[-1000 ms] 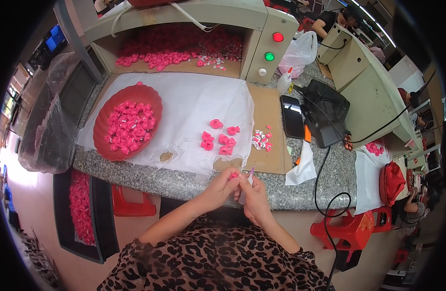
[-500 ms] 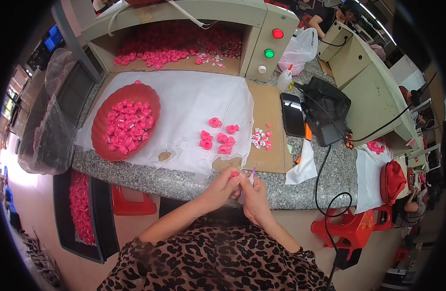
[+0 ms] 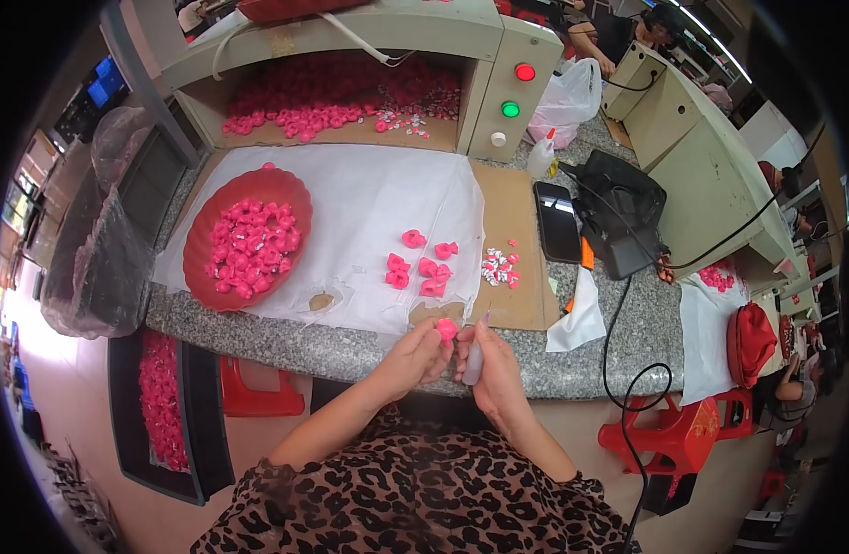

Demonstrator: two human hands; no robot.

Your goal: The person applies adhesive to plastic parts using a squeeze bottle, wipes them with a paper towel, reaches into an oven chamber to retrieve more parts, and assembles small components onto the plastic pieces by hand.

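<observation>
Many pink pieces (image 3: 251, 247) in red bowl (image 3: 199, 249); single piece (image 3: 448, 328) (left) and bottle (image 3: 473, 364) (right) in the hands (image 3: 408, 360)

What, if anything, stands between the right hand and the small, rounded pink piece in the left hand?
Nothing visible does. The small, rounded pink piece, held in the left hand, sits close beside the right hand, which holds a slim, translucent bottle.

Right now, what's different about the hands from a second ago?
The right hand, holding the small bottle, has shifted a little right, away from the left hand, so the pink piece in the left hand shows more. Both things are still held. The red bowl and the loose pink pieces stayed put.
</observation>
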